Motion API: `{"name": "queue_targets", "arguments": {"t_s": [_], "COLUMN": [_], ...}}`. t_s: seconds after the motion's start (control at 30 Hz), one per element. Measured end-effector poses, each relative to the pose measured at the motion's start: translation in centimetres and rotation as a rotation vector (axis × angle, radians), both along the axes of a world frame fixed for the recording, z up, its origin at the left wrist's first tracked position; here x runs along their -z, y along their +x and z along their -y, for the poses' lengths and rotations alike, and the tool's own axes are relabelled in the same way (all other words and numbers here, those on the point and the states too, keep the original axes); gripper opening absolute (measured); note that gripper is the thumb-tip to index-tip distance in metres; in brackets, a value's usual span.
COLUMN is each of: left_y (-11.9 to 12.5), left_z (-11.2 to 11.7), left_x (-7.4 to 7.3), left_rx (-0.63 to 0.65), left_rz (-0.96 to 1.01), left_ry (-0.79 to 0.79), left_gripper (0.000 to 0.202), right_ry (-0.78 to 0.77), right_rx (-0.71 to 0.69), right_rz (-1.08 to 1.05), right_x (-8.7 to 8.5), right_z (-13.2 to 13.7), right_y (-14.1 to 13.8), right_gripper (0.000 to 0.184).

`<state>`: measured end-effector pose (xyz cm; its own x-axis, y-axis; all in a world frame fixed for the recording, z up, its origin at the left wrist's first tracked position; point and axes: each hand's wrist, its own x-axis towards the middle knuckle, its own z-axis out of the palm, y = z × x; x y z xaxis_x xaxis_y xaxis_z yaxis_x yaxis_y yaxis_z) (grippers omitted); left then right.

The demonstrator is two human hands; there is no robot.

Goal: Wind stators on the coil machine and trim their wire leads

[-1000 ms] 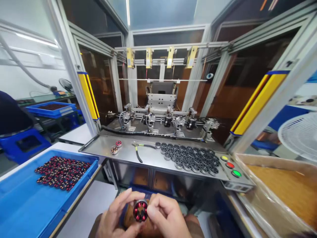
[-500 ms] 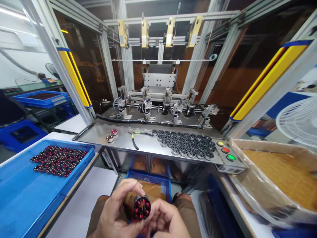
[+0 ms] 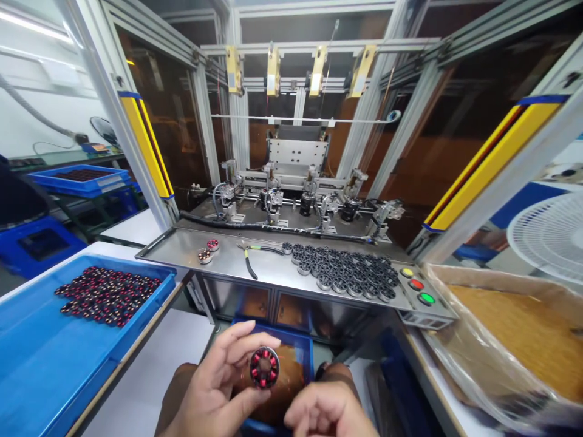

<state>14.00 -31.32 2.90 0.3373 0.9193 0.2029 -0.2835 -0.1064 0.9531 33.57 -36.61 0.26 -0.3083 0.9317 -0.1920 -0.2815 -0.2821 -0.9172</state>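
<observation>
Fingers [image 3: 237, 340] and thumb of the left hand [image 3: 204, 394] pinch a wound stator [image 3: 264, 367] by its outer rim. Its face is turned to the camera, in the air short of the near edge of the steel bench [image 3: 268, 279] and above a blue bin [image 3: 310, 358]. Right hand [image 3: 328, 413], just beside and lower, is loosely curled; whether it grips anything cannot be told. Judged light and rigid, the stator is best held by its metal rim, since the red enamelled coils look easily scratched. Left: blue tray [image 3: 36, 364] of loose stators [image 3: 107, 294]. On the bench: two stators [image 3: 206, 251] toward the left end, cutters [image 3: 248, 261], bare cores [image 3: 346, 273] mid-right, push buttons [image 3: 416, 286] at the right near corner. Beyond: winding machine [image 3: 296, 182].
</observation>
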Motion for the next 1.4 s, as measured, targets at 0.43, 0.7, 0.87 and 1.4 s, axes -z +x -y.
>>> {"name": "queue_targets", "arguments": {"t_s": [0.43, 0.7, 0.87, 1.4], "left_y": [1.6, 1.0, 0.9, 1.2], "left_z": [0.0, 0.4, 1.2, 0.9], "left_x": [2.6, 1.8, 1.9, 2.1], "left_rx": [0.139, 0.125, 0.027, 0.202], "left_rz": [0.159, 0.165, 0.045, 0.143], "left_ry": [-0.014, -0.247, -0.207, -0.335], "left_gripper": [0.076, 0.063, 0.053, 0.039], "right_ry": [0.028, 0.08, 0.298, 0.297], "right_rx": [0.025, 0.012, 0.225, 0.388], "right_rz": [-0.005, 0.123, 0.319, 0.138], "right_x": [0.3, 1.0, -2.2, -0.8], "right_z": [-1.3, 0.0, -0.3, 0.0], "right_y": [-1.2, -1.3, -0.1, -2.1], "right_gripper": [0.048, 0.048, 0.041, 0.024]}}
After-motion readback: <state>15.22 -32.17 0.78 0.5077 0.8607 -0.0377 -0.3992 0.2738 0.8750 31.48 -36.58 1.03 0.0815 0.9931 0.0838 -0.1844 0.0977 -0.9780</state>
